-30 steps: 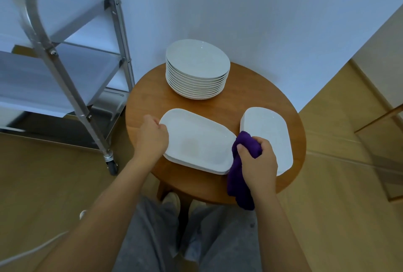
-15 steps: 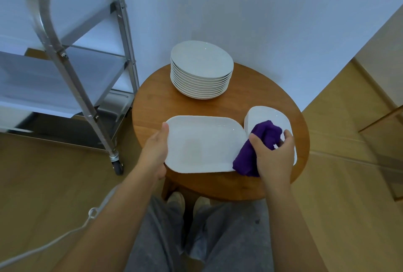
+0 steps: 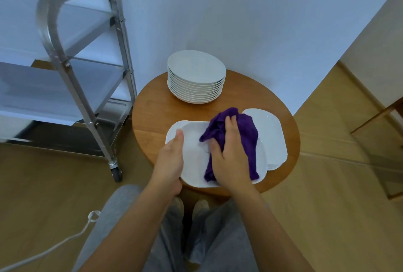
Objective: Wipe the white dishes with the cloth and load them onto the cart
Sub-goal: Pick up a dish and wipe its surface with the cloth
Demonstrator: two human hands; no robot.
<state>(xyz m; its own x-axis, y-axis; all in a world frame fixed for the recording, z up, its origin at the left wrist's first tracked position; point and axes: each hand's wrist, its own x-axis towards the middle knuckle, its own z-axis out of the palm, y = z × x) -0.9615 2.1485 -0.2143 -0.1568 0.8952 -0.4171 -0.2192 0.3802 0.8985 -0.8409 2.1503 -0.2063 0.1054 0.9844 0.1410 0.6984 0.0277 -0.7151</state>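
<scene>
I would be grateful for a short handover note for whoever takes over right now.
Left hand holds the near-left edge of the rectangular dish on the table.
Right hand presses the cloth flat on that dish.
More rectangular dishes lie to the right; round plates are stacked behind.
Cart shelves show no dishes.
Left: finish wiping, load everything.

A round wooden table (image 3: 152, 117) bears stacked round plates (image 3: 196, 75) and two rectangular-dish piles (image 3: 272, 138).
</scene>
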